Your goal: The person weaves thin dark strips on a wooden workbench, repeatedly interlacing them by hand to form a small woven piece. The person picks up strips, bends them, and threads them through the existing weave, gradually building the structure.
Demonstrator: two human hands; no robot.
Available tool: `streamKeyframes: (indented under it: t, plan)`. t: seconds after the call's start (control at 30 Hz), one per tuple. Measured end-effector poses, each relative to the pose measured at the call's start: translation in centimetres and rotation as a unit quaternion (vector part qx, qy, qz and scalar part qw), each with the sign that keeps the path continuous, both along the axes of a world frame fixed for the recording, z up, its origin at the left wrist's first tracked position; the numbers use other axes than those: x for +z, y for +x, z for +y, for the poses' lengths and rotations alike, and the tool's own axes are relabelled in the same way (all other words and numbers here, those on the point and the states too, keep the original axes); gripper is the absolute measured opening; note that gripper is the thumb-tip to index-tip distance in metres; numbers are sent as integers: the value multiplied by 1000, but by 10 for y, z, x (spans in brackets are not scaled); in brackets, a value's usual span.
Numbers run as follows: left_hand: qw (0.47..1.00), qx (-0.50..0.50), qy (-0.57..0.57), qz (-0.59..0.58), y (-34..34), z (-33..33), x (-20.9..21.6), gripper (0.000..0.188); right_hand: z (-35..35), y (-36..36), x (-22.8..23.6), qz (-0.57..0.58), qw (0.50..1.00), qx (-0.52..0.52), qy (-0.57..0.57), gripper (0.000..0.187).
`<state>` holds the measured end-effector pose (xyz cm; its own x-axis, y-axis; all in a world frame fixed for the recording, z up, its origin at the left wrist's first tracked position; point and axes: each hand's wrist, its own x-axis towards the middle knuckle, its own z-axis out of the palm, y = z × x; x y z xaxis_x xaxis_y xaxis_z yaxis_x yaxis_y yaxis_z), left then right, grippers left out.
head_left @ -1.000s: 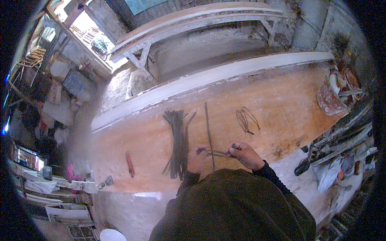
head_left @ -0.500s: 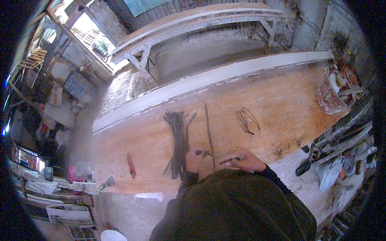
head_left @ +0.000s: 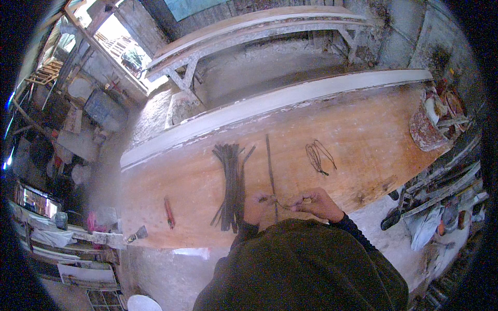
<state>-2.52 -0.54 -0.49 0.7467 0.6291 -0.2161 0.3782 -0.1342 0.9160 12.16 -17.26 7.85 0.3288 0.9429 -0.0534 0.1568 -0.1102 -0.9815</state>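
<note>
Brown wooden tabletop [head_left: 373, 127] beneath. Bundle of long dark-grey flat strips [head_left: 232, 189]: left hand's [head_left: 257, 206] 10 o'clock, just beside. Single long dark-grey flat strip [head_left: 269, 160]: axis near 12–6, running between hands, nearer left. Short thin dark strip [head_left: 285, 206]: roughly 9–3, pinched by left and right hand's [head_left: 317, 203] fingertips.

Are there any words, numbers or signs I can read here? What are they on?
None that I can read.
Red tool: too small to tell if it has markings.
Blotchy bucket: smeared, nothing readable.
Bundle of dark strips: no writing shows.
</note>
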Motion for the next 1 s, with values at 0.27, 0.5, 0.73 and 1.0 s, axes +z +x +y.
streamKeyframes:
  t: [0.27,0.5,0.73,1.0]
  plan:
    - [916,-376,42,-132,2,-14,26,15,13,6,-31,-239,944,-213,-79,34]
    - [993,-67,-101,8,-12,-6,-8,15,7,21,-37,-295,933,-195,66,14]
    - [989,126,77,11,-2,6,27,16,3,7,-34,119,983,121,64,24]
    - [991,81,102,-28,3,-7,25,17,2,2,-25,101,988,108,-35,18]
